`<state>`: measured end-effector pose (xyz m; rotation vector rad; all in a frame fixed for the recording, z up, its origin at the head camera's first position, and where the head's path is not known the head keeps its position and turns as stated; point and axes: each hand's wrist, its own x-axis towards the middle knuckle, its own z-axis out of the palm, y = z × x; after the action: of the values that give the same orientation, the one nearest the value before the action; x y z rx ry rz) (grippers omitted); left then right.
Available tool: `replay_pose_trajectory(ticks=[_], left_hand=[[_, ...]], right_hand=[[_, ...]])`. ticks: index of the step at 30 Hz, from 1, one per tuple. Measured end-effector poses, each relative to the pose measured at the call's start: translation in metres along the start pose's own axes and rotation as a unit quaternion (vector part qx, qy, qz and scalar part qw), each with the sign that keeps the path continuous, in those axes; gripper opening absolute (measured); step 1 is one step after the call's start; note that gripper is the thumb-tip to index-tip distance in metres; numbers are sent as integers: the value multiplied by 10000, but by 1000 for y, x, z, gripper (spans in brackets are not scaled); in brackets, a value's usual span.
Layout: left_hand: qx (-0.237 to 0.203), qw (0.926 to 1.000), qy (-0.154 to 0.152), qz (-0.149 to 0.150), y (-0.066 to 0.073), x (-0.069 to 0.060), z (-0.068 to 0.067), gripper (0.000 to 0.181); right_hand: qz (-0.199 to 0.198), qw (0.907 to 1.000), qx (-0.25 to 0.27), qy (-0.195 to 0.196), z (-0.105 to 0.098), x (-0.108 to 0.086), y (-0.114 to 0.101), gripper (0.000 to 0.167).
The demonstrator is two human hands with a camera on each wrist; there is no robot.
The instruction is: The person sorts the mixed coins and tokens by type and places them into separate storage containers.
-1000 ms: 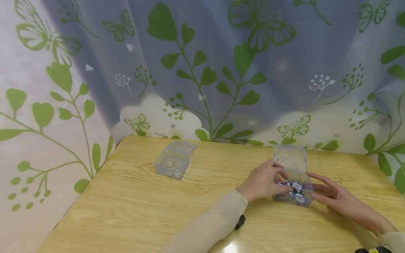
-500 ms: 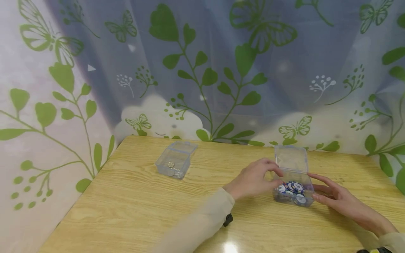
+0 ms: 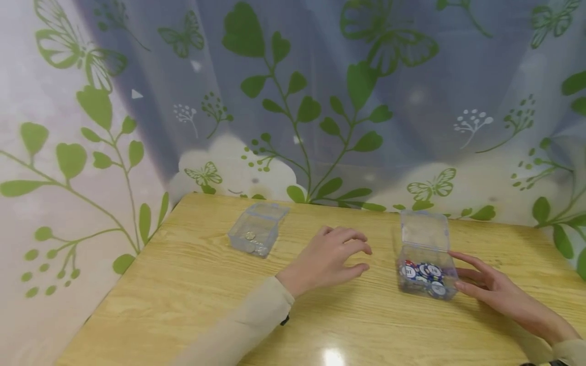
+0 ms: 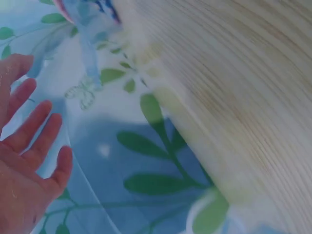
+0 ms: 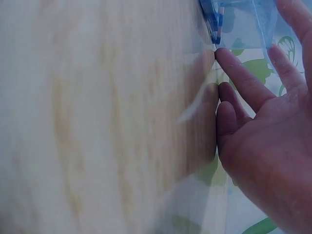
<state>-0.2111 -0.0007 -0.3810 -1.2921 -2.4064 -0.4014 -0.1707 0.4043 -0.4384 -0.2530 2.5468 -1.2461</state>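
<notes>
My left hand (image 3: 327,259) hovers over the table between two clear plastic boxes, fingers spread and slightly bent, with nothing in them. In the left wrist view the same hand (image 4: 29,151) shows its palm side bare. My right hand (image 3: 499,295) rests its fingertips against the right side of the right-hand box (image 3: 427,229), whose lid stands up at the back. Inside lie several blue-and-white poker chips (image 3: 434,271) and a small red piece (image 3: 409,263). In the right wrist view my right hand (image 5: 273,126) has extended fingers beside the box.
The other clear box (image 3: 238,239) stands at the back left, its lid tipped back, with several coins (image 3: 250,236) in it. A wooden table (image 3: 183,284) lies below, and a patterned curtain (image 3: 311,168) hangs along its back edge.
My left hand has left the box of chips and moved left over the table. The right hand stays at the box's side. The view has shifted slightly.
</notes>
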Motion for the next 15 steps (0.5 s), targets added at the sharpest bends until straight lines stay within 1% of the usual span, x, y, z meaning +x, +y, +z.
replay_pose_trajectory(ticks=[3, 5, 8, 10, 12, 15], left_hand=[[584, 9983, -56, -37, -8, -13, -6, 36], [799, 9961, -281, -251, -13, -21, -10, 48], [919, 9917, -634, -645, -21, -33, -14, 64], [922, 9893, -750, -851, -26, -40, -16, 69], [939, 9876, -794, -975, -31, -49, -18, 72], [928, 9876, -685, -1063, -38, -61, -20, 74]], right_hand=[[-49, 10000, 9, 1, -1, 0, 0, 70], [-49, 10000, -13, 3, -1, 0, -1, 69], [-58, 10000, -10, 36, -2, 1, -1, 69], [-61, 10000, -16, 67, -2, 1, -1, 70], [-60, 10000, -3, 41, -2, 1, -1, 69], [-8, 10000, 23, -12, -1, 0, 0, 69]])
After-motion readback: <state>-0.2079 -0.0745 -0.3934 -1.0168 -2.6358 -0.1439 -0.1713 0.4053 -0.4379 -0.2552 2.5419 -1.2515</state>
